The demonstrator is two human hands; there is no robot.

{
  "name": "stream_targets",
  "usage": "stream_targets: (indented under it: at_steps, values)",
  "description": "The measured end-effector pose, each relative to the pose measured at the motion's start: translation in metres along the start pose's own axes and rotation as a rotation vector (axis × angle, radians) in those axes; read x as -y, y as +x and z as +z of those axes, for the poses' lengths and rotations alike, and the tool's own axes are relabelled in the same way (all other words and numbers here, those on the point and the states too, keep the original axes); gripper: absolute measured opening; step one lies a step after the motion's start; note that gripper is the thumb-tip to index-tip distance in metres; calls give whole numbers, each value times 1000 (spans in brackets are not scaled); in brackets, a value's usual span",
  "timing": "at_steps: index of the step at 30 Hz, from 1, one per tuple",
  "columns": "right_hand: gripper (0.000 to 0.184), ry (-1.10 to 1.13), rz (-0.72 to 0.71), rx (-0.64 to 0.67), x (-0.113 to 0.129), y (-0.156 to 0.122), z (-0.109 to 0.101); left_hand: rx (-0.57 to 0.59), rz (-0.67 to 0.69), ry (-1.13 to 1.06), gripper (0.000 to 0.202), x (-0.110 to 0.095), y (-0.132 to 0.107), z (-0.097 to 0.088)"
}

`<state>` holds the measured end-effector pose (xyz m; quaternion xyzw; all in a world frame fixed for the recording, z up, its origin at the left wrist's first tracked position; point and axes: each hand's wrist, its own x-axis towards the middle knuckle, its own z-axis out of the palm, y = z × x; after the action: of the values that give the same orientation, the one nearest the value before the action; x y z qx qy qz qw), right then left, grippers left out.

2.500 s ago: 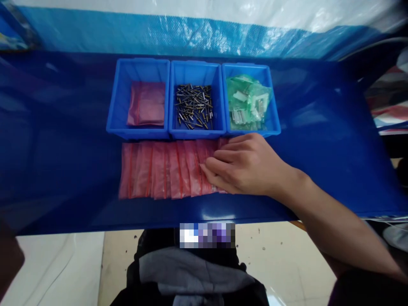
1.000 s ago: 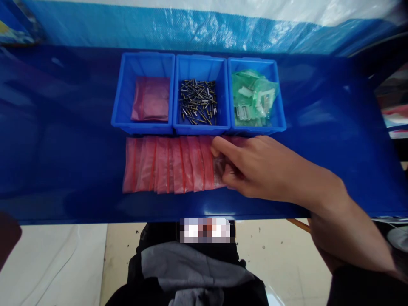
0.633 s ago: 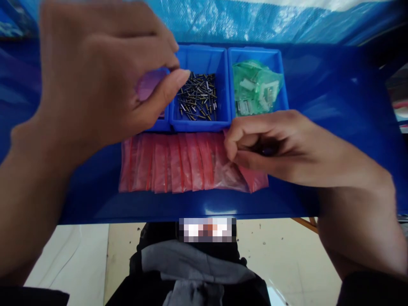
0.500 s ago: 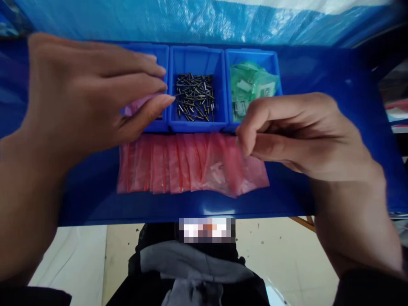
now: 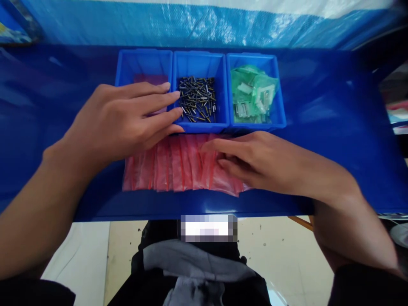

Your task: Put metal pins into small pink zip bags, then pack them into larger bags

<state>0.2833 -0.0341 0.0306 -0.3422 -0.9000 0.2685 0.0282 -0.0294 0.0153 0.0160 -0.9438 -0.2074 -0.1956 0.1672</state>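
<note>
A row of overlapping pink zip bags (image 5: 178, 170) lies along the front of three blue bins. My right hand (image 5: 255, 163) is over the right part of the row, its index finger stretched onto the bags and its thumb apart. Stretched fingers of my left hand (image 5: 137, 114) reach across the left bin (image 5: 145, 63) to the near left corner of the middle bin (image 5: 200, 63). Blind rivets (image 5: 199, 97) fill the floor of the middle bin, close to those fingertips. More pink plastic (image 5: 149, 80) shows in the left bin, partly hidden by my left hand.
The right bin (image 5: 280, 114) contains green plastic bags (image 5: 253, 83) with pale parts inside. The bins stand on a blue table (image 5: 325, 97), whose front edge lies before my lap. Blue and white sheeting (image 5: 204, 25) hangs behind.
My left hand has moved right and down, its fingers now stretched flat. My right hand has left its raised pinch and come down leftward onto the pink bags, index finger extended.
</note>
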Motion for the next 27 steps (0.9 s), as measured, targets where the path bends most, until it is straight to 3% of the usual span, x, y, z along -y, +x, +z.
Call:
stream_targets:
  at_steps: [4,7,12,18,22,27]
  values:
    - [51,-25,102,-86,4,-1,-8,-52,33,17,30,1,1,0]
    - [62,110,65,-26,3,0,-5,-64,33,20,33,2,2,1]
    - [57,305,17,47,-5,3,1,-46,-35,-62,30,3,-2,6]
    - [47,141,86,-120,2,5,2,-64,-20,-41,26,2,-2,9]
    - [61,110,29,-37,6,5,9,-53,24,48,23,0,2,6]
    - [58,357,9,48,-2,6,8,-60,21,77,17,-1,5,2]
